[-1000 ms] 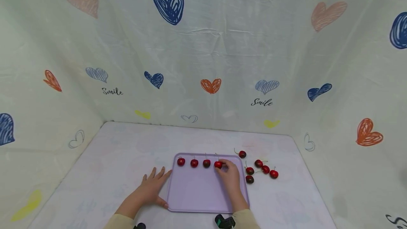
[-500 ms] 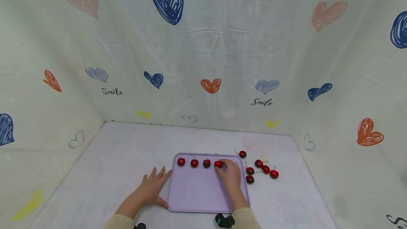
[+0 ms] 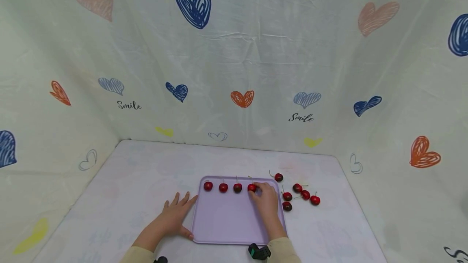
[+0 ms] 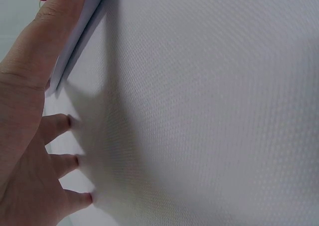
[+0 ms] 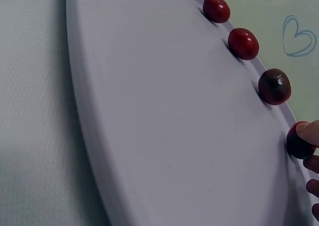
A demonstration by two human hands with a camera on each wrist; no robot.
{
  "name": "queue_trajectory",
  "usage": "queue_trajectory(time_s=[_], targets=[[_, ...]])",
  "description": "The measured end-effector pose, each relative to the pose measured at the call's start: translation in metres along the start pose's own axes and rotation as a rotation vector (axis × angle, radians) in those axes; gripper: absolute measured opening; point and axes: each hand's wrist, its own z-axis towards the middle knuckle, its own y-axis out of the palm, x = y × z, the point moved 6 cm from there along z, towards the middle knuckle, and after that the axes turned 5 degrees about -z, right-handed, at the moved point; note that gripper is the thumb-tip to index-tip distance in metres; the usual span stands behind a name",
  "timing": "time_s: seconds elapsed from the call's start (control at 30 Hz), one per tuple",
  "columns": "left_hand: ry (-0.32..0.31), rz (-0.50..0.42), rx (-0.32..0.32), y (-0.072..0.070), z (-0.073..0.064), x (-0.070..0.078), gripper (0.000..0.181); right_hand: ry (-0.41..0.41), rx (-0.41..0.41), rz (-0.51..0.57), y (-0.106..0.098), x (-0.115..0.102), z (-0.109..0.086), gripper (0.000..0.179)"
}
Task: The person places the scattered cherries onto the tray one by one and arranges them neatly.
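A lilac tray (image 3: pixel 230 218) lies on the table with a row of cherries along its far edge. At the right end of that row, my right hand (image 3: pixel 266 202) pinches a red cherry (image 3: pixel 251 187) between thumb and fingers; in the right wrist view this cherry (image 5: pixel 298 142) touches the tray floor. To its left sit a dark cherry (image 3: pixel 237 188) and two redder ones, the nearer cherry (image 3: pixel 223 187) and the end cherry (image 3: pixel 208 186). My left hand (image 3: pixel 173 216) spreads its fingers on the table, thumb and index fingertip touching the tray's left rim.
Several loose cherries with stems (image 3: pixel 305 195) lie on the white table (image 3: pixel 329 230) to the right of the tray. One cherry (image 3: pixel 287 206) is close beside the tray's right rim. A pale curtain with printed hearts (image 3: pixel 242 99) rises behind the table.
My right hand and the cherry it pinches have shifted very slightly to the right and away from me. The left hand and the tray have stayed in place.
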Motion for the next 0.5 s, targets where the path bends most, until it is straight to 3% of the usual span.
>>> queue_trajectory(time_s=[0.5], targets=[[-0.004, -0.001, 0.0, 0.0006, 0.0006, -0.0006, 0.12, 0.023, -0.032, 0.023, 0.0011, -0.0002, 0.0006, 0.031]])
